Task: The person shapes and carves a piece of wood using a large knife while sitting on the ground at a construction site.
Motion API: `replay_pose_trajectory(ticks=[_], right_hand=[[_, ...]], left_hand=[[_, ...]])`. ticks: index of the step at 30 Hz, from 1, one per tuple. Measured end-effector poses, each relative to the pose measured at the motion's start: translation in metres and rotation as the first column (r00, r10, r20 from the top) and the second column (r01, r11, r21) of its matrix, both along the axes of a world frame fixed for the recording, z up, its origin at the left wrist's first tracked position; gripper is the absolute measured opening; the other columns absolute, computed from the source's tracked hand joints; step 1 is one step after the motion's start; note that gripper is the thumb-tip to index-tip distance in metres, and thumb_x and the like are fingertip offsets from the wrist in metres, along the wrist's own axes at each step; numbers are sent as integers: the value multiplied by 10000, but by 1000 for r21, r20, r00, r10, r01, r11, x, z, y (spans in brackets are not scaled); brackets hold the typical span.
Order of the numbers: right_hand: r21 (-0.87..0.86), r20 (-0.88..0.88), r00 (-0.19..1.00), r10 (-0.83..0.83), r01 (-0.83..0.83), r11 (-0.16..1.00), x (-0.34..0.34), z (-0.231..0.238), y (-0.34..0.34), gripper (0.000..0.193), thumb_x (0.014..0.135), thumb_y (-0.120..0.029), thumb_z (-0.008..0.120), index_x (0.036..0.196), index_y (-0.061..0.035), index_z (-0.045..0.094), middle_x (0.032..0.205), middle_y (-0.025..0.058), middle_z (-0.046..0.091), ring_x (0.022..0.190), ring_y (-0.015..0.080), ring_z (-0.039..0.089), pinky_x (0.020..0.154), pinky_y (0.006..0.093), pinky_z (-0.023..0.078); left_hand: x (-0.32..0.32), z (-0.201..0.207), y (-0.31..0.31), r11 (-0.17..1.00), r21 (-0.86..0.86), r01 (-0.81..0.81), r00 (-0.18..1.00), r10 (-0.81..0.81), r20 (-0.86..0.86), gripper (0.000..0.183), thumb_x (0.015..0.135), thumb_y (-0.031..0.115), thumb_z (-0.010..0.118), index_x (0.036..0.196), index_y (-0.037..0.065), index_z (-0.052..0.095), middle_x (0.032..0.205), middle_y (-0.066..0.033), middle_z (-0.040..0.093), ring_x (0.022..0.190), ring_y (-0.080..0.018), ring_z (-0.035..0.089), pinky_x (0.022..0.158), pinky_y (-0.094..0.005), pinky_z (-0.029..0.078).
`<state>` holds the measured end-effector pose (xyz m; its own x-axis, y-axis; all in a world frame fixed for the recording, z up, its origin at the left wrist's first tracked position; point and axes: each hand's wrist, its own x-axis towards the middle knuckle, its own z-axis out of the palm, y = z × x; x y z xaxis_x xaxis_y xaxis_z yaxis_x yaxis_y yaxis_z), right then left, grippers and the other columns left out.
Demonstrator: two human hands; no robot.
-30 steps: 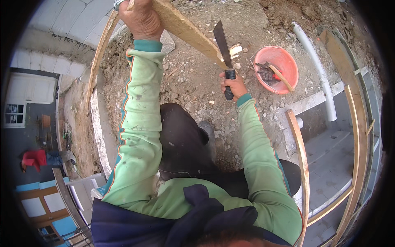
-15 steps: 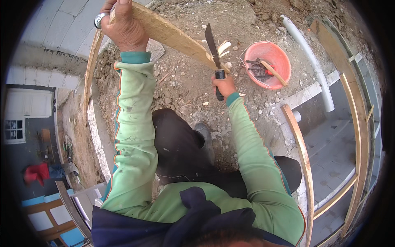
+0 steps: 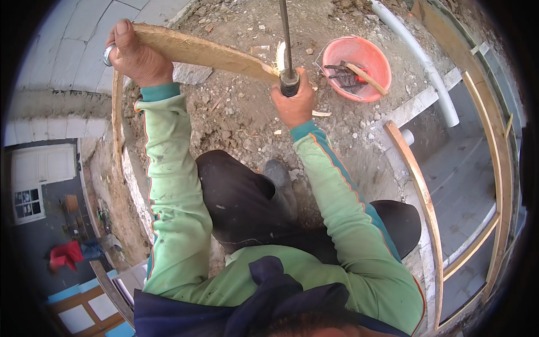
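My left hand (image 3: 135,55) grips the upper end of a long wooden board (image 3: 208,51) that slants down to the right over stony ground. My right hand (image 3: 293,101) is closed around the dark handle of a long-bladed knife (image 3: 285,39), whose blade points straight up, edge-on to the camera. The blade meets the board's lower end, where a pale shaving (image 3: 279,56) curls off the wood. Both arms wear light green sleeves. My dark-trousered knee (image 3: 236,196) is below the hands.
A pink plastic bucket (image 3: 375,56) with tools in it stands on the dirt at the upper right. A white pipe (image 3: 432,84) lies beyond it. Curved wooden rails (image 3: 421,191) run along the right. A wooden plank (image 3: 117,123) stands by a drop on the left.
The knife has swung from a slant to upright and now bites the board's lower end. My left hand and the board have shifted left and lower in view.
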<state>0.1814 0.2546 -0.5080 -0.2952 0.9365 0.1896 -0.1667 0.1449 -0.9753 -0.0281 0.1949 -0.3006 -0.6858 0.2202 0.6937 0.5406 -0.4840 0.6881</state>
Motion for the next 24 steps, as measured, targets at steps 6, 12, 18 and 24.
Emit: replay_pose_trajectory(ticks=[6,12,18,24], right_hand=[[-560,-136,796,589,-553,617,10,-119,35,324,744,-88,732,1040,-22,618,796,101,657,715,192,662,651,341,533],[-466,-110,858,502,-491,736,9,-120,10,302,747,-32,701,1033,8,615,722,58,622,579,154,612,542,320,501],[-525,-240,962,131,-242,816,4,-111,14,300,739,-49,717,1006,3,593,790,66,618,588,161,623,541,318,529],[-406,276,924,264,-137,904,-6,-82,-7,278,761,-54,700,1009,3,589,793,91,630,569,173,621,558,354,520]], left_hand=[[-10,2,-21,990,-79,114,993,-116,-13,608,839,465,688,1218,14,542,774,-103,632,689,-253,642,671,-419,571],[-25,-13,-24,985,9,170,978,-170,118,663,838,549,696,1231,49,510,790,-100,638,717,-255,656,704,-395,592],[-16,-19,-25,995,-68,68,981,-55,186,739,859,747,599,1141,68,517,895,-100,610,837,-268,649,784,-435,568],[-37,-24,-35,997,-78,28,981,-12,194,731,909,739,534,1135,44,525,1034,-99,589,949,-240,627,863,-426,553]])
